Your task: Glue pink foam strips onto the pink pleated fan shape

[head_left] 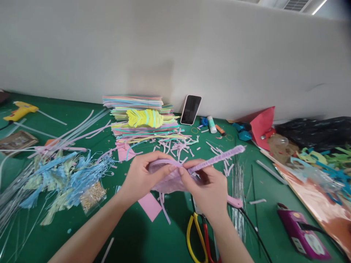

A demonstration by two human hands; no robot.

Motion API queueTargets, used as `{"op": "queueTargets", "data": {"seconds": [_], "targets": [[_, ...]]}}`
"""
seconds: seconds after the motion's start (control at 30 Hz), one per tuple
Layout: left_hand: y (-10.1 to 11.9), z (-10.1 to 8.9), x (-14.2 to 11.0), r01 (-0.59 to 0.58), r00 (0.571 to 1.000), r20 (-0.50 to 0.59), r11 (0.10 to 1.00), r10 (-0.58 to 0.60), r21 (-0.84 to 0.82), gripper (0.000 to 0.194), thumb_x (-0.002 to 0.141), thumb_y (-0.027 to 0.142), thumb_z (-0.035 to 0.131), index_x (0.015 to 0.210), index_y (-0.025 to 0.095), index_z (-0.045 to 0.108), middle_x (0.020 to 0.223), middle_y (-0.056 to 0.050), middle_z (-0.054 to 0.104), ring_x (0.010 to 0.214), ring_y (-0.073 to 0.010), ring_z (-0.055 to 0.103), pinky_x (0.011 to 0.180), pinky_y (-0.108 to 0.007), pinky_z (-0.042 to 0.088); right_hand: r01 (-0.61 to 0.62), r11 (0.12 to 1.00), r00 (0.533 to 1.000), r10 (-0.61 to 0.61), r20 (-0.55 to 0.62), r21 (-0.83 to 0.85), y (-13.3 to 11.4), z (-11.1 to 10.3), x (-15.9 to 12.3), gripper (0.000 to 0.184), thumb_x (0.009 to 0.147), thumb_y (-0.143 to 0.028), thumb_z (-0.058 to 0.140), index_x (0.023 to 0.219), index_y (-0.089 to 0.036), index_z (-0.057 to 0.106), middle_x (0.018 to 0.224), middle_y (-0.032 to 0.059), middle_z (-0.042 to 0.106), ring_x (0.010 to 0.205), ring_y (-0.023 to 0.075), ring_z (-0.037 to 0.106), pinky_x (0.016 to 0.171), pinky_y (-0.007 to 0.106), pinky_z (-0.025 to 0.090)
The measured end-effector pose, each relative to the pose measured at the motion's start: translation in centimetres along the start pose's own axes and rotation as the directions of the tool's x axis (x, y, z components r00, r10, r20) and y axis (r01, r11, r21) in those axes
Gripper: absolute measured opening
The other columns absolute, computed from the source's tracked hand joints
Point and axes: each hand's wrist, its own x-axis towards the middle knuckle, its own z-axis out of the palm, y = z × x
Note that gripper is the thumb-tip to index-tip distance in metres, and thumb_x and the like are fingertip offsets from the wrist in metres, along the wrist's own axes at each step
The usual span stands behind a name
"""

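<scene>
Craftwork [168, 185] is held above the counter [156, 244], left hand [139, 175] pinching its rim [164, 161] and right hand [207, 186] gripping where a strip [222, 156] projects, apparently to steady that junction, while a phone [191, 109] leans on the wall [219, 54], presumably for viewing.

We see with a single head-worn camera, set above and behind the left hand [144, 171] and right hand [207, 182], facing forward and down. Both hands are near us, just below mid-view, their forearms entering from the bottom edge. Our wide view takes in the table [128, 233] on either side of them, with the wall [82, 47] facing us beyond, and high past the right hand a ceiling vent [296, 4].
</scene>
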Motion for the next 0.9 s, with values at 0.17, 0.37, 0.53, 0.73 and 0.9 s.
{"op": "queueTargets", "data": {"seconds": [0.17,0.37,0.53,0.73,0.9], "targets": [[0.1,0.6,-0.2,0.007,0.999,-0.049,1.0,-0.006,0.014,0.012,0.081,0.031,0.067,0.081,0.019,0.07,0.076,0.002,0.07,0.07,-0.0124,0.061,0.065,-0.02,0.046,-0.078,0.994,0.997,0.079,-0.005,0.078,-0.1,0.2,-0.3,0.006,0.078,-0.026,0.067,0.075,-0.021,0.067,0.07,0.0,0.068,0.063,0.0141,0.063,0.061,0.026,0.052],[-1.1,-0.1,0.3,-0.024,0.993,-0.117,0.999,0.028,0.035,0.034,0.074,0.038,0.074,0.105,0.024,0.068,0.114,-0.005,0.067,0.104,-0.0219,0.06,0.09,-0.03,0.045,0.128,0.991,0.989,-0.125,-0.074,0.032,1.3,0.1,0.2,0.002,0.081,-0.022,0.066,0.081,-0.022,0.069,0.079,0.0007,0.071,0.072,0.0152,0.066,0.065,0.027,0.053],[-1.8,-0.4,1.0,0.316,0.934,0.021,0.8,-0.356,-0.511,0.066,0.079,0.061,0.059,0.134,0.026,0.047,0.137,-0.012,0.052,0.12,-0.0303,0.052,0.095,-0.046,0.045,0.541,0.834,0.815,-0.552,-0.175,-0.111,1.9,-0.2,1.3,0.028,0.076,-0.002,0.067,0.095,-0.024,0.066,0.086,0.0018,0.07,0.08,0.0162,0.065,0.071,0.031,0.054],[-2.7,-0.4,2.0,0.347,0.92,0.223,0.407,-0.322,-0.845,0.028,0.092,0.031,0.051,0.108,0.013,0.066,0.106,-0.011,0.071,0.094,-0.0211,0.066,0.077,-0.029,0.053,0.768,0.557,0.636,-0.723,0.271,-0.317,3.2,0.8,0.3,0.04,0.081,-0.001,0.059,0.115,-0.022,0.063,0.109,0.007,0.069,0.112,0.0225,0.057,0.097,0.041,0.046],[-3.9,-0.8,2.3,0.184,0.944,0.008,0.509,-0.328,-0.841,0.022,0.086,0.022,0.061,0.104,0.013,0.07,0.096,-0.007,0.073,0.086,-0.0176,0.068,0.078,-0.026,0.052,0.172,0.979,0.983,-0.178,-0.048,-0.113,5.0,1.4,-1.0,0.055,0.087,-0.018,0.052,0.139,-0.027,0.04,0.147,0.0129,0.037,0.137,0.028,0.033,0.108,0.056,0.032]]}}
